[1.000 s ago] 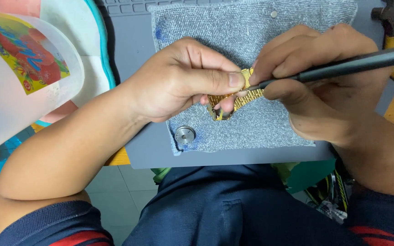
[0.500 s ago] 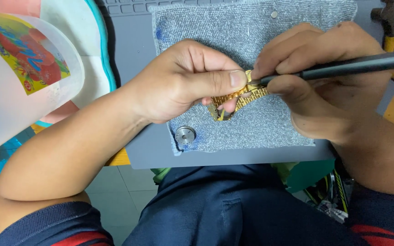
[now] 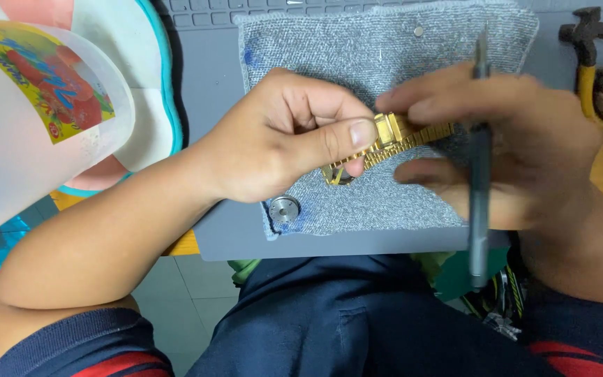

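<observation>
Head view: left hand pinching gold watch band at thumb tip; right hand gripping dark tool, fingertips on band; link adjustment in hand; steady repositioning likely needed.

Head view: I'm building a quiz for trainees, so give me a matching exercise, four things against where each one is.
Things:
1. gold watch band
2. dark pen-like tool
3. small round metal disc
4. hammer

Places:
A. top right, beyond the cloth
B. on the grey cloth's near left corner
C. pinched between both hands
D. upright in the right hand

Pairs: 1-C, 2-D, 3-B, 4-A. The left hand pinches the band with its thumb.
</observation>
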